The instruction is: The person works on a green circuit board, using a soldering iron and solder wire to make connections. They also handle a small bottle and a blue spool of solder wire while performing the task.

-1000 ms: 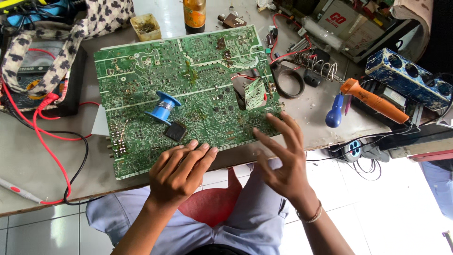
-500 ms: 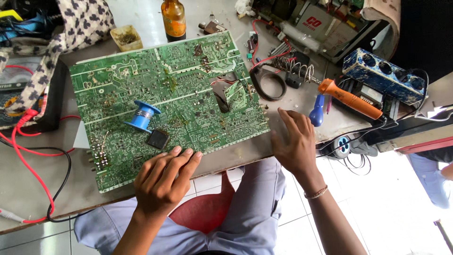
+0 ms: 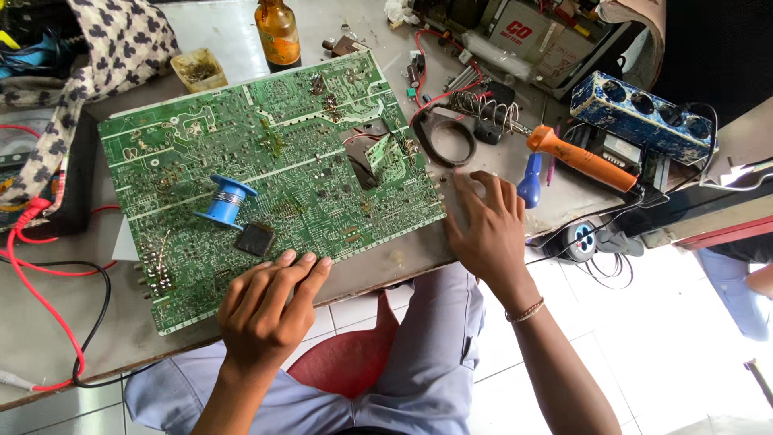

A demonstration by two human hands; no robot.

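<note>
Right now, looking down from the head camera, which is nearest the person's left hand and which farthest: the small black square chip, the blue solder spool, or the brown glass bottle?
From the left hand, resting on the green circuit board's near edge:
1. Small black square chip, just beyond the fingers.
2. Blue solder spool, a little farther up the board, slightly left.
3. Brown glass bottle, past the board's far edge.

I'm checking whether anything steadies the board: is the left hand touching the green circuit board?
Touching. The head view shows the left hand lying with its fingers flat over the near edge of the green circuit board, no gap visible.
</note>
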